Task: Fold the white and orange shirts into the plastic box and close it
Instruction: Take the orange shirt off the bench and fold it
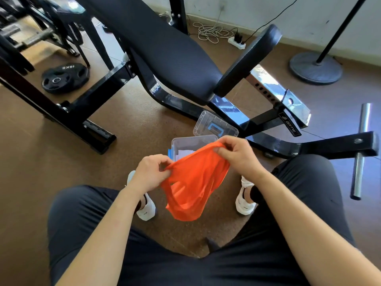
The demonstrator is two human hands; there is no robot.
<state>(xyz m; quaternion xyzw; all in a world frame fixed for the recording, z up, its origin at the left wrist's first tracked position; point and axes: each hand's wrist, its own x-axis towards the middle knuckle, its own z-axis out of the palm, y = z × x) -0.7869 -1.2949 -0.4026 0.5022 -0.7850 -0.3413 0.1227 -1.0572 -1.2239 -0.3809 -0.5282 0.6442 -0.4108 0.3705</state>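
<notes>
The orange shirt [193,182] hangs bunched between my knees, held up by both hands. My left hand [151,171] pinches its left upper edge and my right hand [237,152] pinches the right upper edge, a bit higher. Behind the shirt on the floor stands the clear plastic box [185,142], open, with a blue latch on its left side. White cloth [185,153], the white shirt, lies inside it, mostly hidden by the orange fabric. The clear lid [215,125] with a blue handle leans against the bench frame just beyond the box.
A black weight bench [165,50] with steel frame stands right behind the box. A weight plate [65,78] lies on the brown floor at left. A lamp stand base [315,68] and a power strip [237,42] are at the back right. My white shoes flank the shirt.
</notes>
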